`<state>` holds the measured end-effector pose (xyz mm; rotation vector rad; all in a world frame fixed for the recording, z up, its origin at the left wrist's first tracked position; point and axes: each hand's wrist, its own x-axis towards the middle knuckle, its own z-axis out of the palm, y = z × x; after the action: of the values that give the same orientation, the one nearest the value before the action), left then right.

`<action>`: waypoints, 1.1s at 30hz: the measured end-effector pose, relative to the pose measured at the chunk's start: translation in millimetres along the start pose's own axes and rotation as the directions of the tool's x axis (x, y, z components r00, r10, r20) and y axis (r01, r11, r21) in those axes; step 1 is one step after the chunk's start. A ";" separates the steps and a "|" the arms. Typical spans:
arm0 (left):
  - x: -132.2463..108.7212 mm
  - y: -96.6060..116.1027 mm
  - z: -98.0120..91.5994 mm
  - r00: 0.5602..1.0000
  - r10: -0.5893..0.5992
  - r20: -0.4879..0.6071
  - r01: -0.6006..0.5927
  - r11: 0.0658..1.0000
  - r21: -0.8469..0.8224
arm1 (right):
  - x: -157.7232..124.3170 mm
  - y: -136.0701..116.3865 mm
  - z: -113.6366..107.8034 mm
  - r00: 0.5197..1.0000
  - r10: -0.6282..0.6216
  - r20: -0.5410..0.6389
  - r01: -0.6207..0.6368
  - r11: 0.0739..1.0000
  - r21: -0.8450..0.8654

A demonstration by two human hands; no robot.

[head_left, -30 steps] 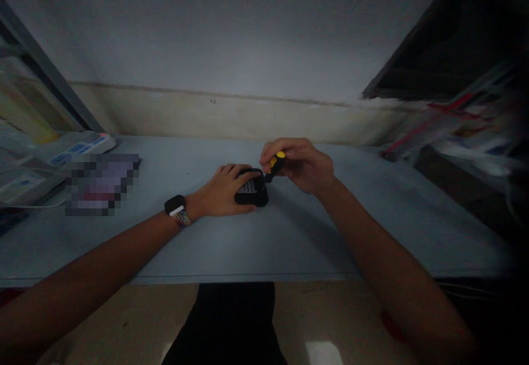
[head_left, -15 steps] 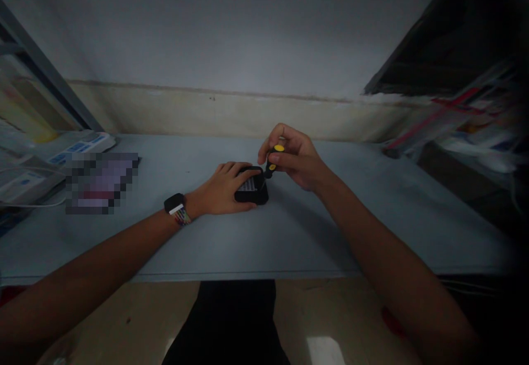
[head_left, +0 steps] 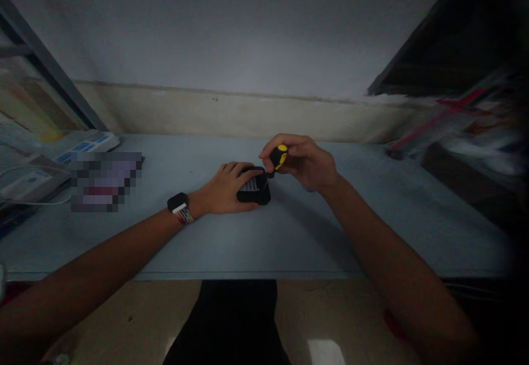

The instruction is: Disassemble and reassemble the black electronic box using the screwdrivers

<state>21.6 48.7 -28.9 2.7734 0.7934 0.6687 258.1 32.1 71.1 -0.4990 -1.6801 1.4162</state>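
We see the box (head_left: pixel 261 196) lying on the surface (head_left: pixel 231 243) before us, near the middle, a pale patch showing on its top. Our left grip (head_left: pixel 225 191) grasps it from the left: the thumb runs along its near side, the index finger reaches over the top, and the other fingers fan toward its far side. Our right grip (head_left: pixel 314 164) is closed around the screwdriver (head_left: pixel 280 157), whose black and yellow handle tilts above the right end of the box; we cannot tell whether its tip touches. We wear a watch (head_left: pixel 178 203) with a multicoloured band on the left wrist. Well to the left, a pixelated item (head_left: pixel 106 182) lies on the surface, beside white packs (head_left: pixel 88 145) with blue marks. The wall (head_left: pixel 231 39) rises behind.
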 end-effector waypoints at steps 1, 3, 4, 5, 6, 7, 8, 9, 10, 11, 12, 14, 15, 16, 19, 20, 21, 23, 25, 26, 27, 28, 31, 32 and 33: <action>0.1 0.3 -0.3 1.000 -0.002 0.000 0.002 1.000 -0.003 | -0.2 0.2 0.5 1.000 0.002 -0.003 -0.002 1.000 -0.013; 0.2 0.9 -1.0 1.000 -0.004 0.002 0.004 1.000 -0.007 | -0.2 2.8 0.3 1.000 0.003 -0.014 -0.004 0.999 -0.042; 0.2 1.1 -1.3 1.000 -0.003 0.003 0.003 1.000 -0.007 | 0.0 4.7 -0.2 1.000 0.002 -0.027 -0.004 0.999 -0.055; 0.1 1.2 -1.4 1.000 -0.001 0.001 0.001 1.000 -0.007 | 0.2 6.7 -0.6 0.999 0.003 -0.042 -0.006 0.998 -0.064; 0.0 1.2 -1.5 1.000 0.001 0.000 -0.001 1.000 -0.008 | 0.5 8.6 -0.9 0.998 0.007 -0.055 -0.010 0.998 -0.067; -0.1 1.1 -1.4 1.000 0.002 -0.001 -0.002 1.000 -0.008 | 0.8 10.0 -0.9 0.998 0.014 -0.066 -0.018 0.998 -0.066; -0.2 1.0 -1.3 1.000 0.003 -0.003 -0.003 1.000 -0.009 | 1.1 11.0 -0.6 0.997 0.021 -0.074 -0.026 0.998 -0.062; -0.3 0.7 -1.0 1.000 0.003 -0.005 -0.003 1.000 -0.010 | 1.5 11.4 -0.2 0.997 0.026 -0.076 -0.031 0.998 -0.057; -0.4 0.3 -0.7 1.000 0.004 -0.006 -0.004 1.000 -0.010 | 1.8 11.4 0.3 0.997 0.030 -0.071 -0.033 0.998 -0.052; -0.4 0.0 -0.3 1.000 0.005 -0.006 -0.005 1.000 -0.009 | 2.1 11.0 0.8 0.998 0.030 -0.063 -0.033 0.998 -0.050; -0.4 -0.4 0.0 1.000 0.005 -0.006 -0.005 1.000 -0.008 | 2.4 10.5 1.0 0.998 0.026 -0.055 -0.029 0.998 -0.050; -0.3 -1.0 0.4 1.000 0.004 -0.006 -0.004 1.000 -0.005 | 2.8 9.5 0.3 0.999 0.009 -0.034 -0.010 0.999 -0.050; -0.3 -1.2 0.5 1.000 0.003 -0.004 -0.003 1.000 -0.004 | 2.9 9.2 -0.8 1.000 -0.005 -0.025 0.003 0.999 -0.052; -0.3 -1.3 0.5 1.000 0.002 -0.002 -0.002 1.000 -0.003 | 3.0 9.3 -2.3 1.000 -0.021 -0.020 0.020 0.998 -0.058; -0.7 -1.2 -0.1 1.000 0.006 0.001 -0.006 1.000 0.003 | 3.0 10.8 -8.3 0.998 -0.059 -0.021 0.057 0.993 -0.099; -0.9 -1.1 -0.3 1.000 0.009 0.000 -0.009 1.000 0.006 | 2.9 11.4 -10.3 0.998 -0.062 -0.023 0.060 0.992 -0.110; -1.0 -1.0 -0.5 1.000 0.010 0.000 -0.010 1.000 0.009 | 2.9 12.0 -12.0 0.998 -0.060 -0.023 0.057 0.992 -0.111; -1.2 -0.8 -0.7 1.000 0.012 0.000 -0.012 1.000 0.016 | 2.8 12.2 -14.0 0.999 -0.041 -0.020 0.039 0.996 -0.086; -1.2 -0.8 -0.7 1.000 0.009 -0.001 -0.009 1.000 0.021 | 2.8 10.9 -13.7 1.000 -0.020 -0.016 0.019 0.999 -0.040; -1.1 -0.9 -0.5 1.000 0.008 -0.003 -0.007 1.000 0.021 | 2.8 9.8 -13.0 1.000 -0.012 -0.016 0.011 1.000 -0.020; -0.9 -0.9 -0.4 1.000 0.008 -0.004 -0.008 1.000 0.020 | 2.9 8.8 -12.2 1.000 -0.005 -0.018 0.005 1.000 -0.007; -0.8 -1.0 -0.2 1.000 0.009 -0.005 -0.009 1.000 0.017 | 2.9 7.9 -11.3 1.000 -0.002 -0.020 0.002 1.000 -0.005; -0.6 -1.2 0.4 1.000 0.011 -0.004 -0.011 1.000 0.013 | 2.7 7.8 -9.7 1.000 0.000 -0.031 -0.001 0.999 -0.045; -0.6 -1.3 0.6 1.000 0.009 -0.005 -0.009 1.000 0.014 | 2.6 8.6 -9.5 0.999 -0.001 -0.041 -0.001 0.998 -0.061; -0.7 -1.3 0.8 1.000 0.007 -0.007 -0.007 1.000 0.016 | 2.4 9.7 -9.3 0.999 -0.003 -0.055 -0.001 0.997 -0.074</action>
<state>20.8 49.4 -30.2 2.7914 0.7941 0.6759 262.2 42.1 62.7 -0.5729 -1.6932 1.3317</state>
